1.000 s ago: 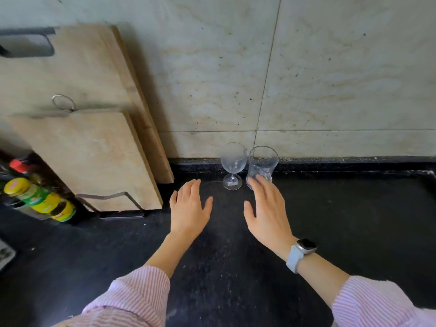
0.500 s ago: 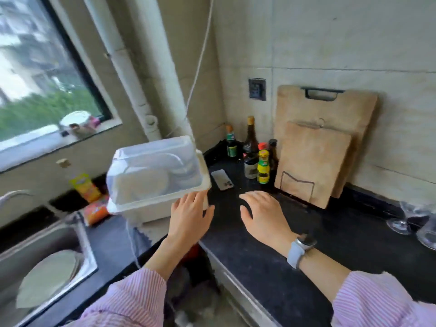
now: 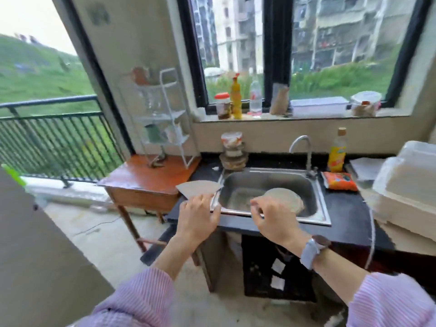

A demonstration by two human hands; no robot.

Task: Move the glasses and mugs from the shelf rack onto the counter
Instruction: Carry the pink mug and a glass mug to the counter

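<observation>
A white wire shelf rack (image 3: 165, 119) stands on a small wooden table (image 3: 144, 178) left of the sink. On its tiers I make out a brownish mug (image 3: 139, 75) at the top, a clear glass (image 3: 153, 103) in the middle and a dark green mug (image 3: 153, 133) lower down, all blurred. My left hand (image 3: 198, 215) and my right hand (image 3: 273, 220) hover empty in front of the sink, fingers loosely curled, well short of the rack. The black counter (image 3: 342, 208) runs around the sink.
A steel sink (image 3: 313, 185) holds a round plate (image 3: 283, 199), with a tap behind it. Stacked bowls, a yellow bottle and an orange packet sit on the counter. A white lidded dish box (image 3: 405, 185) fills the right. Jars line the windowsill. A balcony railing lies far left.
My view has swung left from the two glasses by the tiled wall, past the chopping boards and dish box, to the sink and the rack. Both hands stayed empty in front of me.
</observation>
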